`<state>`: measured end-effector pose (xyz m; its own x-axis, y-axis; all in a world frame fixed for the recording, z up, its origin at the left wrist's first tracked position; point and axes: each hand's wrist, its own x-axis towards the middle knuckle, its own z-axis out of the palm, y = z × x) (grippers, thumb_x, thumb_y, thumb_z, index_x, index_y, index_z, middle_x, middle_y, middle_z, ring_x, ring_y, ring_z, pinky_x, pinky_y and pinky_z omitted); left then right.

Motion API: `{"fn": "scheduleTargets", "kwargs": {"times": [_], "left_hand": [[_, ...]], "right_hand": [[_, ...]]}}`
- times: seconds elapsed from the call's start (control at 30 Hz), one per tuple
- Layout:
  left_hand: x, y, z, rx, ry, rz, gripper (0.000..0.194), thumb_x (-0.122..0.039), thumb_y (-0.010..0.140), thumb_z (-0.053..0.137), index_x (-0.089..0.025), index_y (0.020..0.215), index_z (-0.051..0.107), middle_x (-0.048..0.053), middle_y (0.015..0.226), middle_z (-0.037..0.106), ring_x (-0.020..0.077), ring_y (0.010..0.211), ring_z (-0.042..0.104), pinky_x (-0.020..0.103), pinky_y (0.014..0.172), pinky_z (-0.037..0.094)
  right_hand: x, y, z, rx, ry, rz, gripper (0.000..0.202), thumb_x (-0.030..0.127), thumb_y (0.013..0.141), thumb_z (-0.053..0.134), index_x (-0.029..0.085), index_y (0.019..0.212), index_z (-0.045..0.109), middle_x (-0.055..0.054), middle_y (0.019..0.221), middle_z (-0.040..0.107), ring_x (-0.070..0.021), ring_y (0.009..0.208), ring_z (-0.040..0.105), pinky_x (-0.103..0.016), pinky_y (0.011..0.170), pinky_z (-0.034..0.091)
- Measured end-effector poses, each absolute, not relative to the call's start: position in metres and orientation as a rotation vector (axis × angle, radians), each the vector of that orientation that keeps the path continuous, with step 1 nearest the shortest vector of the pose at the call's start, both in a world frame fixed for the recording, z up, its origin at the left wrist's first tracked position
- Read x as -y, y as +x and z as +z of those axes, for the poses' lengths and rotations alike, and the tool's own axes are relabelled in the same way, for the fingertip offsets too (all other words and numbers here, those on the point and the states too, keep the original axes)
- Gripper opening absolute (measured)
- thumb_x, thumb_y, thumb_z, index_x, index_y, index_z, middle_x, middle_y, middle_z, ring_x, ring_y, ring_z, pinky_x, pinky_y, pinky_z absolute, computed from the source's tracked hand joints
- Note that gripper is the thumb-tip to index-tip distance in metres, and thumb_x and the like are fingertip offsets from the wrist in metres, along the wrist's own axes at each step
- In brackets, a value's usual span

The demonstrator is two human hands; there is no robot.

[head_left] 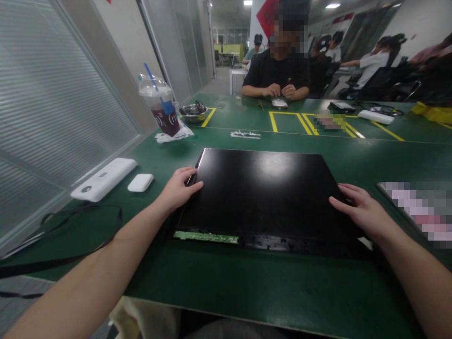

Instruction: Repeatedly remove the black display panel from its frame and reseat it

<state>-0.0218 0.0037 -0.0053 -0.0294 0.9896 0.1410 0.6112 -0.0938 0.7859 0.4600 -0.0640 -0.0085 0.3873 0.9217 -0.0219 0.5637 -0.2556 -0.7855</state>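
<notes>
A black LCD screen panel (261,193) lies face up in front of me, its glossy surface reflecting a light. Along its near edge runs a narrow green circuit board (206,237), with a dark strip beside it. My left hand (181,187) grips the left edge, thumb over the top and fingers along the side. At the right edge, my right hand (362,207) holds the panel in the same way, thumb on the face. What lies under the panel is hidden, and I cannot tell whether it is slightly raised.
On the green table (226,287), a white power bank (104,179) and a white earphone case (140,182) lie left. Behind them stands a drink cup (164,110) near a metal bowl (193,113). A black strap (81,254) crosses the left side. A person (277,70) sits opposite.
</notes>
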Motion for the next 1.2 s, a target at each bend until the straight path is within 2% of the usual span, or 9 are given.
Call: {"fn": "scheduleTargets", "kwargs": {"times": [0.3, 0.53, 0.83, 1.07, 1.2], "left_hand": [[-0.007, -0.027, -0.008, -1.761, 1.932, 0.757, 0.060, -0.054, 0.074, 0.069, -0.016, 0.121, 0.073, 0.016, 0.138, 0.054, 0.0381, 0.136, 0.051, 0.050, 0.122, 0.032], [-0.009, -0.027, -0.010, -1.799, 2.093, 0.584, 0.062, -0.053, 0.083, 0.060, -0.014, 0.130, 0.067, 0.017, 0.144, 0.050, 0.0362, 0.140, 0.047, 0.048, 0.122, 0.032], [-0.006, -0.024, -0.007, -1.805, 2.187, 0.514, 0.059, -0.049, 0.088, 0.055, -0.012, 0.132, 0.066, 0.020, 0.146, 0.049, 0.0376, 0.140, 0.047, 0.050, 0.121, 0.034], [-0.007, -0.025, -0.007, -1.797, 2.205, 0.523, 0.058, -0.050, 0.086, 0.057, -0.013, 0.130, 0.067, 0.019, 0.145, 0.052, 0.0372, 0.138, 0.049, 0.050, 0.120, 0.036], [-0.008, -0.025, -0.007, -1.791, 2.213, 0.531, 0.059, -0.050, 0.086, 0.058, -0.011, 0.129, 0.067, 0.020, 0.143, 0.053, 0.0364, 0.137, 0.051, 0.049, 0.120, 0.036]], "right_hand": [[0.063, 0.460, -0.010, 1.242, -1.940, 0.650, 0.058, 0.059, 0.061, 0.075, 0.024, 0.107, 0.071, -0.010, 0.152, 0.050, -0.0360, 0.134, 0.054, -0.046, 0.117, 0.040], [0.063, 0.455, -0.004, 1.212, -1.971, 0.632, 0.058, 0.058, 0.057, 0.074, 0.024, 0.103, 0.071, -0.010, 0.150, 0.052, -0.0363, 0.135, 0.054, -0.046, 0.117, 0.041], [0.062, 0.453, 0.000, 1.202, -1.999, 0.624, 0.059, 0.060, 0.054, 0.072, 0.025, 0.101, 0.071, -0.010, 0.148, 0.054, -0.0368, 0.137, 0.051, -0.043, 0.119, 0.039], [0.062, 0.455, -0.004, 1.211, -2.013, 0.613, 0.061, 0.060, 0.056, 0.073, 0.024, 0.105, 0.069, -0.008, 0.150, 0.054, -0.0358, 0.132, 0.056, -0.044, 0.117, 0.041], [0.063, 0.456, -0.002, 1.193, -1.997, 0.628, 0.061, 0.057, 0.052, 0.074, 0.024, 0.103, 0.069, -0.009, 0.149, 0.055, -0.0364, 0.135, 0.054, -0.045, 0.119, 0.038]]}}
